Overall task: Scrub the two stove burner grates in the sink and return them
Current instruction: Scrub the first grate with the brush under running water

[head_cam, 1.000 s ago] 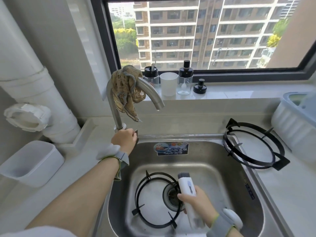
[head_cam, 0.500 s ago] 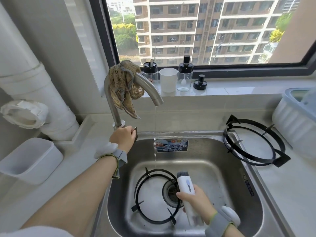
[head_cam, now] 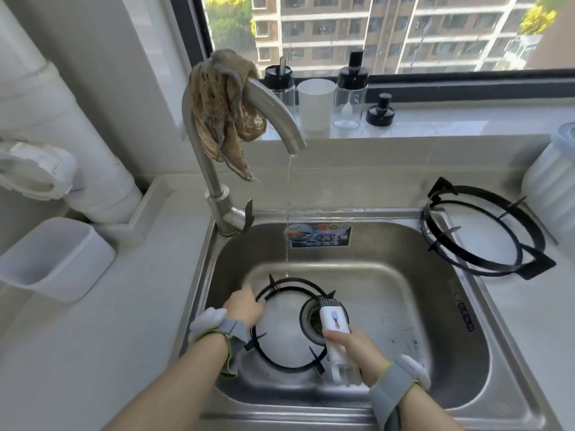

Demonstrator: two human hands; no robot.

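The right hand (head_cam: 353, 348) keeps its grip closed on the brush (head_cam: 334, 320). The left hand (head_cam: 244, 306) touches the grate (head_cam: 298, 284) at its left rim, grip unclear. Unsteadied, the wet grate could skid when scrubbed.

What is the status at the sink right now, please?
Left hand at rim of sink grate, grip unclear. Right hand grips brush. Water running; second grate on counter.

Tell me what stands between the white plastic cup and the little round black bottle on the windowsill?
A tall clear glass bottle with a black pump top stands between them, as the head view shows.
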